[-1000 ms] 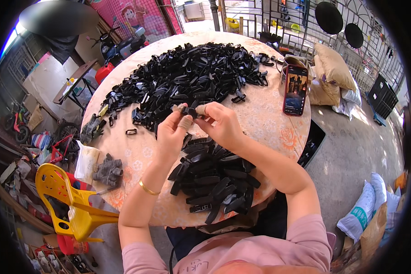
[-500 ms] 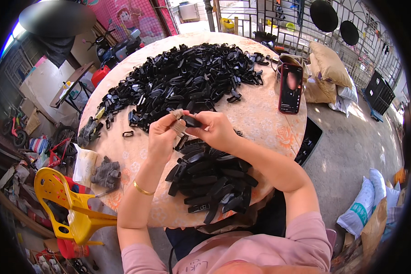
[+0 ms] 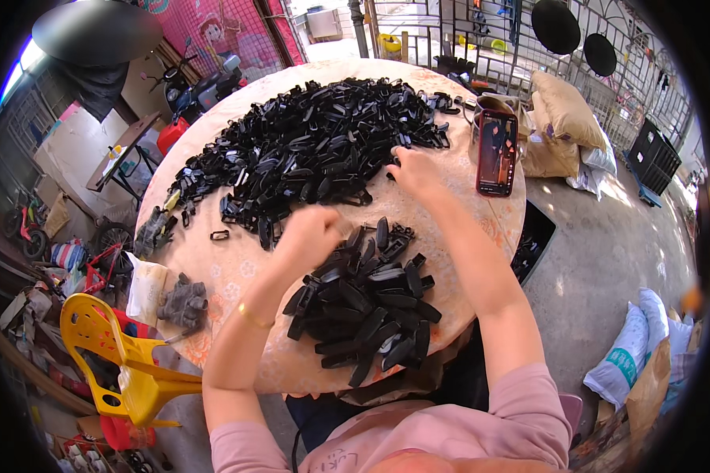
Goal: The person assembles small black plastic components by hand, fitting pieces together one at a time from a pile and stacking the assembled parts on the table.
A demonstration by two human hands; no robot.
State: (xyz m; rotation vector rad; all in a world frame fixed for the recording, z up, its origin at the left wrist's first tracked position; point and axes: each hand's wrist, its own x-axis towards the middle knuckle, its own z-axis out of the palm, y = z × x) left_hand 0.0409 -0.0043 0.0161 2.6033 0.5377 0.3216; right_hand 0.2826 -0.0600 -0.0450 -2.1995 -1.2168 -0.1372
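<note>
A wide heap of small black plastic pieces (image 3: 308, 142), many shaped like open frames or clips, covers the far part of the round table. At its right edge my right hand (image 3: 414, 172) has thumb and forefinger closed around a small black piece, mostly hidden by the fingers. My left hand (image 3: 309, 236) is curled and smeared by motion between that heap and a nearer one; its fingertips do not show clearly. The nearer pile of longer black plastic pieces (image 3: 367, 307) lies close to my body, just right of my left hand.
A flowered cloth covers the table (image 3: 465, 213). A phone (image 3: 497, 154) stands upright at the right, against a container. At the left edge lie a white packet (image 3: 146, 288) and a grey cloth bundle (image 3: 184, 302). A yellow chair (image 3: 122, 359) stands at lower left, sacks (image 3: 564, 118) at right.
My hands have parted from around a black piece with pale wrapping beside it. The right hand has gone farther out to the big heap's edge; the left has come down towards the near pile.
</note>
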